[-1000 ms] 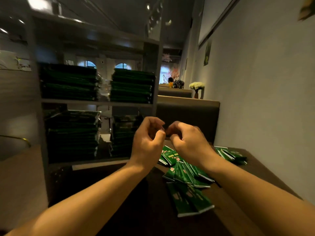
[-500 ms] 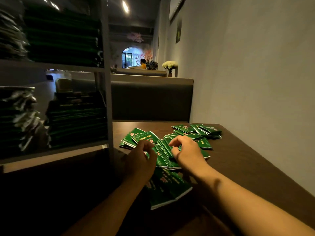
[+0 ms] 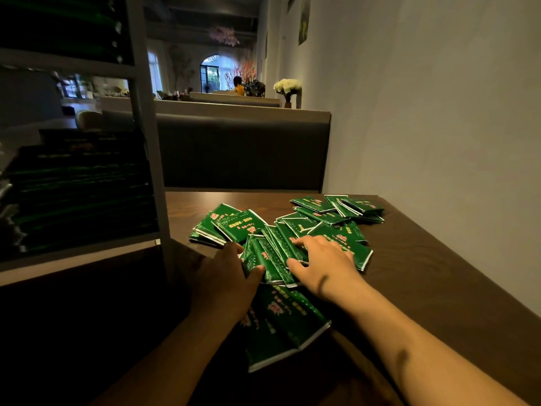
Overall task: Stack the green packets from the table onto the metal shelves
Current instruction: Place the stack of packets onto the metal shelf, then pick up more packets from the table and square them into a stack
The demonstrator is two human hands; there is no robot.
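Several green packets (image 3: 328, 227) lie scattered in a loose heap on the dark wooden table (image 3: 424, 259). My left hand (image 3: 225, 276) presses against the left side of a small bunch of packets (image 3: 269, 256) standing on edge in the middle of the heap. My right hand (image 3: 325, 265) lies over the bunch from the right, thumb at its near edge and fingers spread on top. Two larger packets (image 3: 287, 323) lie flat just below my hands. The metal shelves (image 3: 146, 136) stand at the left, with dark stacks of green packets (image 3: 79, 194) on them.
A grey wall (image 3: 439, 112) runs along the table's right edge. A dark booth backrest (image 3: 243, 153) rises behind the table. Far back there are white flowers (image 3: 288, 86) and a person in orange (image 3: 238, 87). The near left is in deep shadow.
My hands came down from in front of the shelves onto the heap on the table and closed in on a bunch of packets. The view swung right and down.
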